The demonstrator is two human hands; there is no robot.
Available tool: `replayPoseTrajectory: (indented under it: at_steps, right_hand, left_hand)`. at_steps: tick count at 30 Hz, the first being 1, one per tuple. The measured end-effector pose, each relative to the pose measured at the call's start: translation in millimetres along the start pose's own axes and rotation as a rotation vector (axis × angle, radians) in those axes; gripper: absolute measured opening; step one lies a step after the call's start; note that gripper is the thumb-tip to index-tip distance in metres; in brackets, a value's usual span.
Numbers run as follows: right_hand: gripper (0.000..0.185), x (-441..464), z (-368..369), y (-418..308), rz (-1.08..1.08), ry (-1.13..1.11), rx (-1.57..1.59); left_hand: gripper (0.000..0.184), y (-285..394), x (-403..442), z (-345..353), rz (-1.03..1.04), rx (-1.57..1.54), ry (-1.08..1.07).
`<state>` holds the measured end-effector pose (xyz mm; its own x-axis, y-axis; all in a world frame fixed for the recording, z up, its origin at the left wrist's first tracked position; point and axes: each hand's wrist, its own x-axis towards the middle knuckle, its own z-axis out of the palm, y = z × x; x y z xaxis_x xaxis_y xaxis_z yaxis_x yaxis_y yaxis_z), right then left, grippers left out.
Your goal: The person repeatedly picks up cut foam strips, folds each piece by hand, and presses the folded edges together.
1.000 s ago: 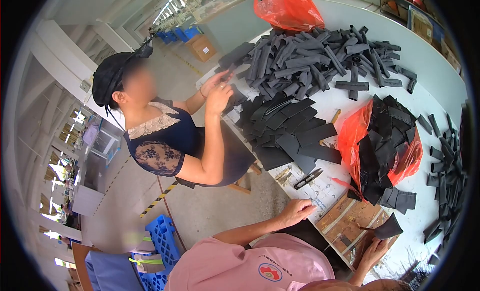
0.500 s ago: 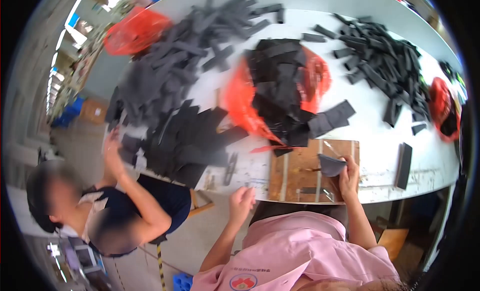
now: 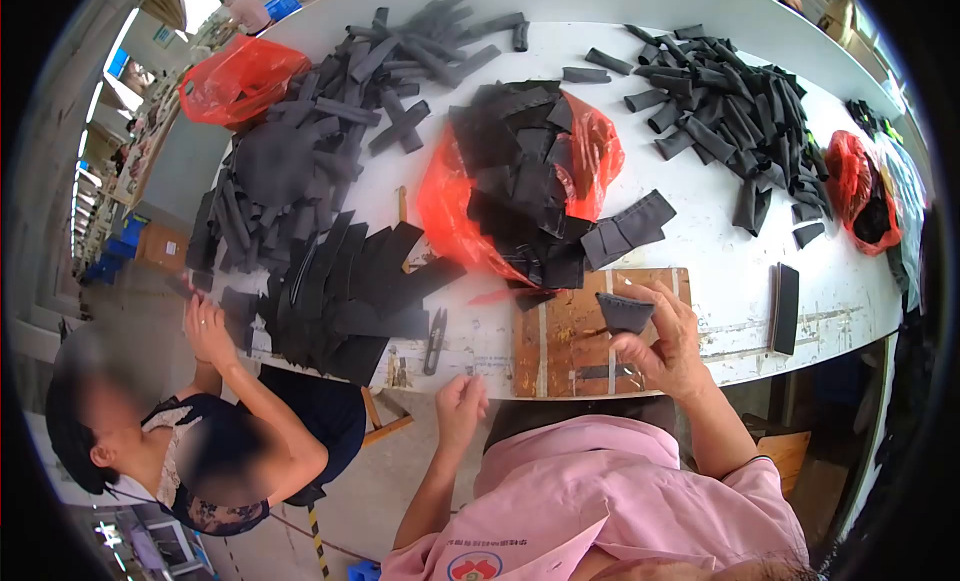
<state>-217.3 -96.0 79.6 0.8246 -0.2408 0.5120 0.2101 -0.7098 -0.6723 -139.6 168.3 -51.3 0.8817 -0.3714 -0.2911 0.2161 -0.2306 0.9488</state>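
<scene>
My right hand (image 3: 672,349) is curled round a small dark grey fabric piece (image 3: 625,313), with the thumb below it and the fingers over its top and right side. The piece has a flared, wedge-like shape and is above a wooden board (image 3: 560,356), beside a short peg-like point. My left hand (image 3: 461,406) is closed in a loose fist at the table's front edge, left of the board. Whatever it may hold is hidden. Thread snips (image 3: 435,341) lie on the table beyond my left hand.
Dark fabric strips spill from a red plastic bag (image 3: 450,206) behind the board. Rolled pieces (image 3: 725,106) are heaped at right, near another red bag (image 3: 850,171). A black block (image 3: 785,309) stands at right. Flat strips (image 3: 335,301) lie left, near a seated co-worker (image 3: 230,421).
The whole view has shifted slightly. My right hand has opened wider round the fabric piece, its fingers now reaching over the top. My left hand stays closed near the edge.
</scene>
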Motion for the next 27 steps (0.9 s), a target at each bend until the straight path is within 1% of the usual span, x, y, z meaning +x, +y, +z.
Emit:
replayPoseTrajectory:
  at_steps: [3, 4, 7, 9, 10, 11, 12, 13, 14, 17, 18, 19, 20, 21, 22, 23, 24, 25, 27]
  right_hand:
    - [0.026, -4, 8, 18, -0.074, -0.016, -0.018]
    - [0.019, -5, 13, 20, -0.078, 0.027, 0.065]
    - [0.021, -2, 9, 16, -0.053, -0.027, 0.016]
    - [0.025, 7, -4, 12, -0.149, -0.035, 0.007]
    - [0.027, 18, -7, 11, -0.164, -0.007, 0.223]
    - [0.032, 29, -18, 6, -0.226, 0.033, 0.265]
    - [0.034, 38, -32, 2, -0.199, 0.066, 0.384]
    - [0.032, 52, -46, 5, -0.191, 0.144, 0.421]
    - [0.033, 65, -66, 18, -0.072, 0.278, 0.321]
    - [0.039, 94, -122, 122, 0.445, 0.507, 0.162]
    - [0.045, 84, -125, 140, 0.562, 0.440, -0.093]
    - [0.054, 58, -140, 196, 0.661, 0.409, -0.387]
    - [0.057, 34, -123, 193, 0.610, 0.556, -0.405]
    - [0.058, 12, -112, 185, 0.645, 0.512, -0.302]
    - [0.047, -9, -92, 175, 0.638, 0.524, -0.202]
    - [0.036, -25, -72, 156, 0.654, 0.473, -0.145]
    - [0.031, -45, -56, 146, 0.649, 0.409, -0.122]
    - [0.031, -63, -42, 140, 0.677, 0.413, -0.048]
    - [0.030, -91, -24, 126, 0.763, 0.348, -0.012]
  left_hand:
    - [0.027, -2, 1, 0, 0.002, -0.009, 0.007]
    - [0.027, -1, 1, 0, 0.003, -0.006, 0.007]
    - [0.027, -2, 0, 0, -0.011, 0.003, 0.016]
    - [0.027, 3, 1, 2, -0.033, -0.001, 0.022]
    - [0.026, 5, 2, 3, -0.056, 0.013, 0.033]
    - [0.026, 7, 3, 3, -0.047, 0.019, 0.037]
    - [0.026, 8, 4, 3, -0.037, 0.025, 0.036]
    - [0.025, 11, 6, 5, -0.023, 0.030, 0.029]
    - [0.024, 15, 8, 7, -0.010, 0.028, 0.029]
    - [0.021, 29, 12, 15, 0.055, 0.056, 0.035]
    - [0.019, 30, 14, 18, 0.094, 0.091, 0.051]
    - [0.018, 33, 18, 20, 0.135, 0.128, 0.067]
    - [0.016, 38, 22, 23, 0.185, 0.161, 0.070]
    - [0.014, 43, 25, 27, 0.230, 0.192, 0.072]
    - [0.013, 49, 28, 33, 0.275, 0.222, 0.071]
    - [0.012, 55, 34, 41, 0.345, 0.207, 0.062]
    - [0.011, 62, 40, 51, 0.414, 0.193, 0.052]
    - [0.011, 70, 47, 60, 0.484, 0.180, 0.044]
    - [0.019, 90, 62, 79, 0.589, 0.336, -0.021]
